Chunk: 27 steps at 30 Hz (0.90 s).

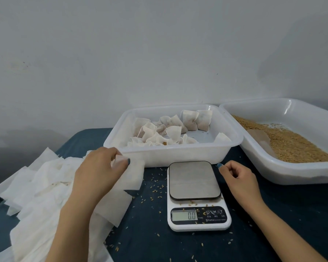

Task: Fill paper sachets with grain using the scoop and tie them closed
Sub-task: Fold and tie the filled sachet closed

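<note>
"Sachets (189, 119), the filled ones, how many do you count?"

"About a dozen. They overlap, so I can't give an exact figure. All of them lie in the white tray (170, 154) behind the scale (194, 179), bunched towards its left and back, with their strings trailing."

"And the rest?"

"Two trays, one scale, one scoop, two hands. The second tray (292, 173) sits to the right, its rim just beside the first. It holds the grain (292, 144), heaped to its right side, and the brown scoop (259, 138) lies at the left edge of that heap. The scale's display reads 0.0."

"Unfilled ones?"

"There's a pile of empty sachets (45, 178) spread over the left of the dark table (273, 214), far too layered to count. Loose kernels (155, 186) are scattered on the cloth around the scale, with a few on its front panel."

"What has the person got hold of?"

"One empty sachet (133, 175). The left hand (97, 167) pinches its upper edge, with the thumb (126, 162) on top and the fingers curled behind. The sheet hangs flat below the thumb, just in front of the first tray's near wall and left of the scale."

"The other hand?"

"The right hand (239, 178) is beside the scale's right edge, its fingers loosely curled and holding nothing. It is well clear of the scoop."
</note>
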{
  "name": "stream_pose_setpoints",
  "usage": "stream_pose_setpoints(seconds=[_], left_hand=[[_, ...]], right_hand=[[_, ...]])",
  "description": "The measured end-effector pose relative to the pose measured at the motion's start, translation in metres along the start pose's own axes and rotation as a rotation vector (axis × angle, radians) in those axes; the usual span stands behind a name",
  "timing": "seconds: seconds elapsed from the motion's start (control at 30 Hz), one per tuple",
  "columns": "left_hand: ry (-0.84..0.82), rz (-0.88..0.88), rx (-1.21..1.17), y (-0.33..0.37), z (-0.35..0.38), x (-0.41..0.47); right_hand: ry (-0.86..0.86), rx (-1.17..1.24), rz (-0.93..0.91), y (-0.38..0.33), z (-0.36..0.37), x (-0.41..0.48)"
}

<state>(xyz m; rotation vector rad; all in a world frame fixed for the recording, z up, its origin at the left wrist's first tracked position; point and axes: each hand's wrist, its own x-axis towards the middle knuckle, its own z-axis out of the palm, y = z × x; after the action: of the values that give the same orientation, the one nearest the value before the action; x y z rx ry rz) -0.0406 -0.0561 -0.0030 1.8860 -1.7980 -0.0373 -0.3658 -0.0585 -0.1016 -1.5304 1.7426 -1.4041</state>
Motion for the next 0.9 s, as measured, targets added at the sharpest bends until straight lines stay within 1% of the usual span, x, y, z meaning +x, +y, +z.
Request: stream_pose_setpoints(seconds=[0.07,0.23,0.47,0.6,0.73,0.83,0.9], left_hand=[[-0.035,-0.039,-0.179,0.005,-0.001,0.003],[-0.029,-0.039,-0.39,0.016,0.003,0.003],[-0.07,-0.004,-0.453,0.037,0.026,0.001],[-0.09,0.118,-0.496,0.062,0.039,-0.005],[-0.058,0.31,-0.541,0.089,0.055,-0.019],[-0.051,0.373,-0.556,0.1,0.064,-0.029],[-0.075,0.429,-0.571,0.1,0.067,-0.033]], right_hand=[[0.006,0.014,-0.015,-0.001,0.0,0.0],[-0.03,0.03,-0.105,-0.009,-0.001,-0.001],[-0.199,0.204,-0.208,-0.027,0.004,-0.011],[-0.339,0.31,-0.204,-0.046,0.007,-0.017],[-0.47,0.433,-0.178,-0.057,0.016,-0.024],[-0.463,0.486,-0.141,-0.061,0.017,-0.027],[-0.432,0.523,-0.118,-0.061,0.016,-0.027]])
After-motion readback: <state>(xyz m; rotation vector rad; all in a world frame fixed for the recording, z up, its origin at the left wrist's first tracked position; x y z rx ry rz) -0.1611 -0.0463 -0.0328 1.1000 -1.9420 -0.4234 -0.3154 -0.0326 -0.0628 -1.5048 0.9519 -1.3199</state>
